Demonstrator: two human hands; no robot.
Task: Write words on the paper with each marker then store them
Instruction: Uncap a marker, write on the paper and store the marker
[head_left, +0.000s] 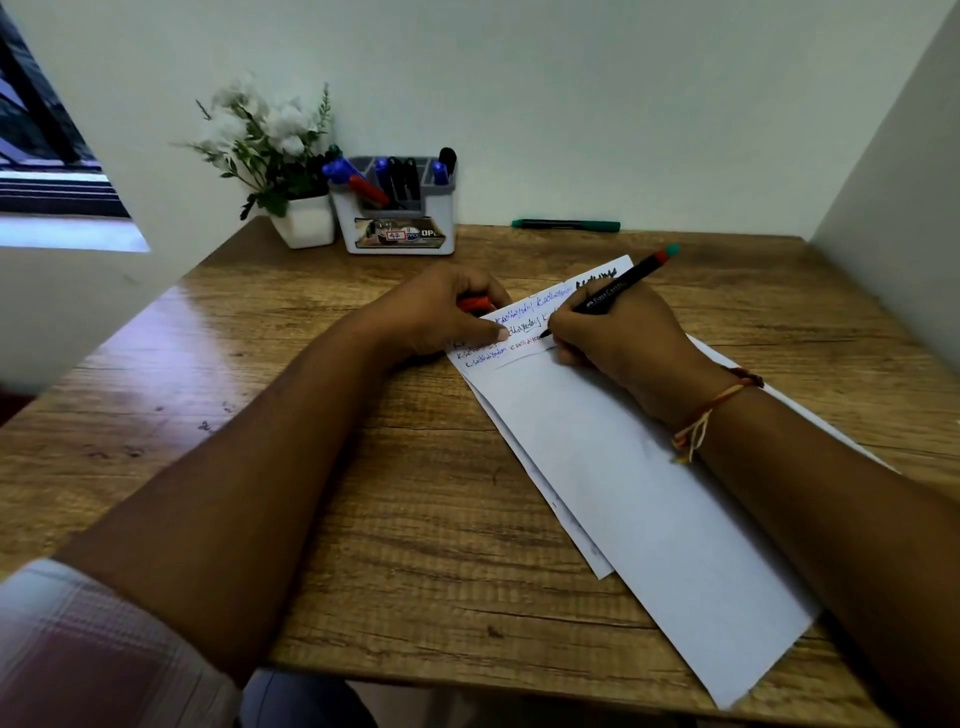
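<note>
Wood table (363, 519) carries the slanted paper (649, 493), with written lines at its far end. The left hand (441, 312) pins the sheet, fingers curled round what looks like a red cap (472, 304). The right hand (618, 338) grips the black marker (618, 286), tip on the paper. Best done with the sheet pinned and light, level strokes.

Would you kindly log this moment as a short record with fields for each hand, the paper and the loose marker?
right hand: grips black marker, tip on paper
left hand: holds a small red thing, thumb presses the paper
green marker: lies on the table by the wall
holder: markers stored inside
</note>
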